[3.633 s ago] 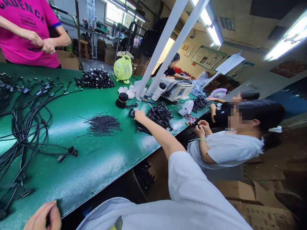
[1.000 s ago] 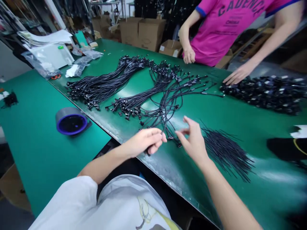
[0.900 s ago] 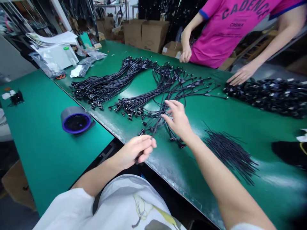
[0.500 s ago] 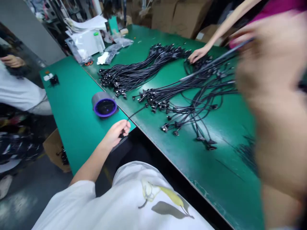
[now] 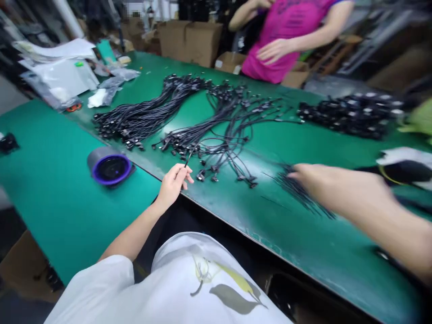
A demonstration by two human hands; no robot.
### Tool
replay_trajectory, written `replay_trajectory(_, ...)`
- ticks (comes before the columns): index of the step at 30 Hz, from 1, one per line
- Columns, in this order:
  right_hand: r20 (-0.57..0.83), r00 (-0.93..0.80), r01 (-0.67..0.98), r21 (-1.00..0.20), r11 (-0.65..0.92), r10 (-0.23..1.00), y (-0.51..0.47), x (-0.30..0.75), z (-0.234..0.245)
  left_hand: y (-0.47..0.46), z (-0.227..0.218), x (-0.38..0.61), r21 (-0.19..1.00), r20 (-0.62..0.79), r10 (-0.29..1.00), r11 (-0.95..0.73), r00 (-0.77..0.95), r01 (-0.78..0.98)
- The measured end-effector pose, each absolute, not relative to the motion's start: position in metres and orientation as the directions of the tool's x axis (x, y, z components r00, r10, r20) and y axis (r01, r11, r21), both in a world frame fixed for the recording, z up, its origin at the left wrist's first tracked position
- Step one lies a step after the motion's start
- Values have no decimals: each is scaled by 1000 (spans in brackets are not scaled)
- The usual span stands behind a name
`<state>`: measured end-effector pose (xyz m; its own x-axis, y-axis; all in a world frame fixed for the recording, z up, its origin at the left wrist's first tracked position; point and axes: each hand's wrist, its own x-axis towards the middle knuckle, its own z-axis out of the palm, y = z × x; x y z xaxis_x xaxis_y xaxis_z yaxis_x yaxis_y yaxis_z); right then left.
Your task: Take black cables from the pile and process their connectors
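Head view, nearest first: the left hand (image 5: pixel 173 182) at 11 o'clock pinches a thin black cable (image 5: pixel 189 155) near the edge of the green tabletop (image 5: pixel 303 256). It stands well apart from the right hand (image 5: pixel 337 186), which reaches out at 2 o'clock, too blurred to tell whether it closes on the pile of short black wires (image 5: pixel 297 191) beneath it. That pile and the farther heap of black connectors (image 5: pixel 347 114) look unworked, while long black cables lie laid out at 12 o'clock, in a neat bundle (image 5: pixel 135 119) and a looser spread (image 5: pixel 229 121). At 10 o'clock, a grey tape roll (image 5: pixel 110 166) sits on a side tabletop (image 5: pixel 50 225). Beyond, clear plastic bags (image 5: pixel 114 81) lie at 11 o'clock, cardboard boxes (image 5: pixel 191 42) stand at 12 o'clock with contents hidden, and a co-worker (image 5: pixel 286 40) stands at 1 o'clock.
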<state>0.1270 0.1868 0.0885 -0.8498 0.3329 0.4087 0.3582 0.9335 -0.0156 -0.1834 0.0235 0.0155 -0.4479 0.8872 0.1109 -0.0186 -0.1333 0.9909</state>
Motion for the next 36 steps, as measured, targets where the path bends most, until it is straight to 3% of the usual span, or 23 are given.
replay_trajectory(2,291,-892,391,114,913,346,152,122,82,38,13,-154,948,264,902,-177,-341,266)
replay_trajectory(4,149,-922,371,71,926,357,128,99,78,46,12,-126,920,268,948,-199,-172,336)
replay_trajectory(6,110,-897,432,17,902,427,130,78,83,49,12,-109,971,114,993,-110,-6,214)
replay_trajectory(8,85,-845,525,-63,849,528,149,77,91,49,14,-107,998,-49,989,54,142,-29)
replay_trajectory(11,45,-797,587,-177,790,602,180,108,93,44,25,-128,880,-128,946,247,298,-405)
replay_trajectory(13,66,-799,573,-218,790,597,192,133,78,39,36,-148,749,-136,958,266,252,-607)
replay_trajectory(16,163,-799,529,-268,805,579,190,152,40,36,52,-169,572,-185,983,103,-5,-814)
replay_trajectory(18,236,-813,498,-193,845,533,176,154,21,41,56,-173,517,-226,968,25,-109,-856)
replay_trajectory(20,295,-832,483,-33,875,470,160,153,13,50,55,-172,501,-259,958,25,-123,-865)
replay_trajectory(23,363,-811,531,125,838,459,149,155,23,55,49,-174,511,-288,951,50,-116,-858)
replay_trajectory(26,391,-694,684,94,723,605,159,168,42,44,44,-183,558,-322,946,175,-17,-811)
replay_trajectory(29,313,-627,761,48,647,713,172,181,50,30,41,-197,622,-285,950,285,127,-730)
replay_trajectory(32,216,-687,717,43,696,694,169,180,41,28,42,-201,672,-232,972,178,24,-719)
replay_trajectory(36,166,-811,573,42,818,560,140,157,19,43,42,-178,808,-172,966,27,-191,-589)
